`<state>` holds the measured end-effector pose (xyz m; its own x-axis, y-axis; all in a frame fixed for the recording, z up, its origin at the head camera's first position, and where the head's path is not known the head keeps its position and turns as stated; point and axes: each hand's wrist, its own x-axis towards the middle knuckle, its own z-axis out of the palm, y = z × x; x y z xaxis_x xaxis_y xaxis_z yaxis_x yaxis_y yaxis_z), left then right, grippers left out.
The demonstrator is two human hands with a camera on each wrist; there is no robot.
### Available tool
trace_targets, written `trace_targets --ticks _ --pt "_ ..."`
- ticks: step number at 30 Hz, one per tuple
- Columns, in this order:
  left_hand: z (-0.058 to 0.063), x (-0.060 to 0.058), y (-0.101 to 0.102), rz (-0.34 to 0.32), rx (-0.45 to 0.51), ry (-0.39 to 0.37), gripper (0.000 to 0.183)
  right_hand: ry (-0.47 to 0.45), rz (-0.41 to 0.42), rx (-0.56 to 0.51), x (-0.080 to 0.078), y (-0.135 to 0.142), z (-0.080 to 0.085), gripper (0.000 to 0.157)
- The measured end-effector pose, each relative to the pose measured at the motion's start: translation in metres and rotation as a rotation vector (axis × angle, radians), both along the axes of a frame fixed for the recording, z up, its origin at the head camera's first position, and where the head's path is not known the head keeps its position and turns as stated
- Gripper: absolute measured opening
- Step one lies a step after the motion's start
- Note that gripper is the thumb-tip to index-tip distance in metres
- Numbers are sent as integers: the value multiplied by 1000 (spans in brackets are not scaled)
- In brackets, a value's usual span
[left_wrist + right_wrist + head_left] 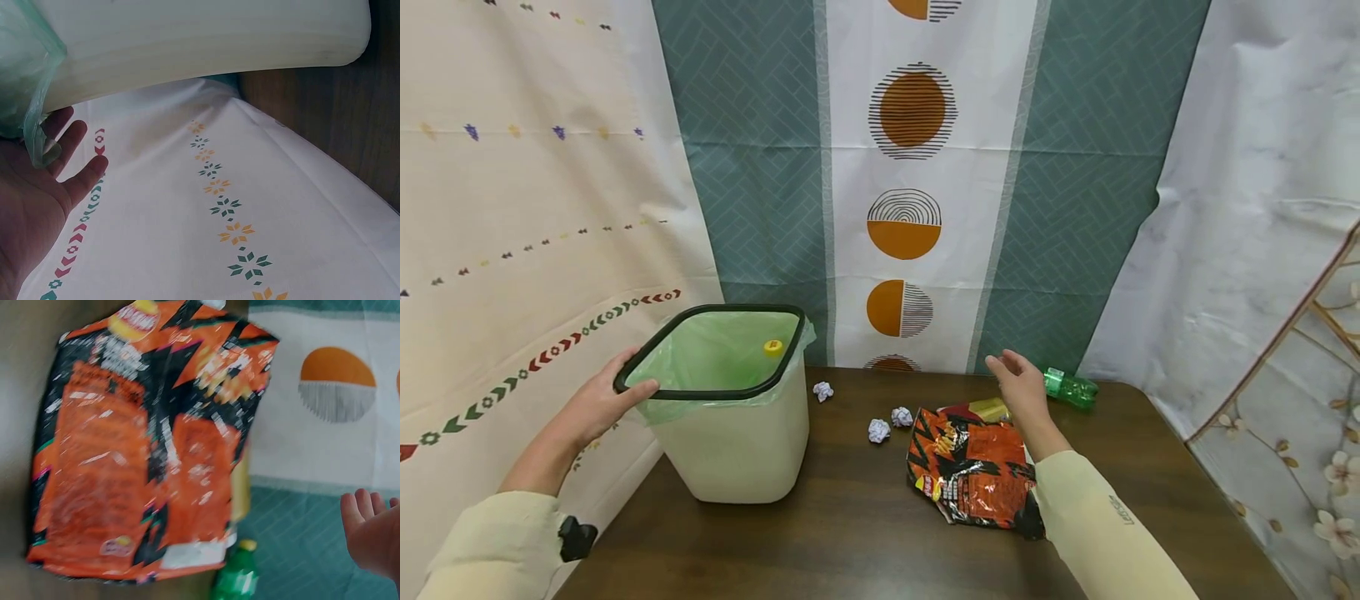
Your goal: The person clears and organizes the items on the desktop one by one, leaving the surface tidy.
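My left hand holds the black rim of a pale trash bin, its thumb over the near left corner. Seen from the left wrist, its other fingers extend beside the bin's outside, under the edge of the green bin liner. A small round yellow thing, like a bottle cap, shows inside the bin against the liner. My right hand is raised past the far side of an orange and black snack bag, fingers loosely bent with nothing in them.
Several crumpled paper balls lie between bin and snack bag. A gold-coloured item pokes out behind the bag. Beyond my right hand a green plastic bottle lies on its side. Patterned curtains hang close behind the brown table.
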<state>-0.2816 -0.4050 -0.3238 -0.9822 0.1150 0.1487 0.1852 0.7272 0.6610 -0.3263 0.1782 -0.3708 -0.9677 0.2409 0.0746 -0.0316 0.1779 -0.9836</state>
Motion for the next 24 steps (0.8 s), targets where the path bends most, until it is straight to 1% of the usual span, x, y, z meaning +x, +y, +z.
trace_targets --ticks 2,5,7,12,15,18,24 --pt "0 1 0 -1 3 0 86 -9 -4 -1 4 8 -7 64" --pt "0 2 0 -6 4 3 86 -31 -40 22 9 20 -18 65" --pt "-1 1 -1 -16 5 14 85 -43 -65 16 11 29 -26 66" --pt "-2 1 -1 -29 -2 40 83 -65 -102 -43 19 52 -46 68" --pt "-2 1 -1 -28 -4 36 83 -85 -117 -66 24 64 -56 69" --pt "-1 0 0 -25 -5 27 84 -113 -116 -82 30 74 -65 69" --pt "-1 0 -1 -15 0 8 84 -167 -99 -95 35 89 -81 72"
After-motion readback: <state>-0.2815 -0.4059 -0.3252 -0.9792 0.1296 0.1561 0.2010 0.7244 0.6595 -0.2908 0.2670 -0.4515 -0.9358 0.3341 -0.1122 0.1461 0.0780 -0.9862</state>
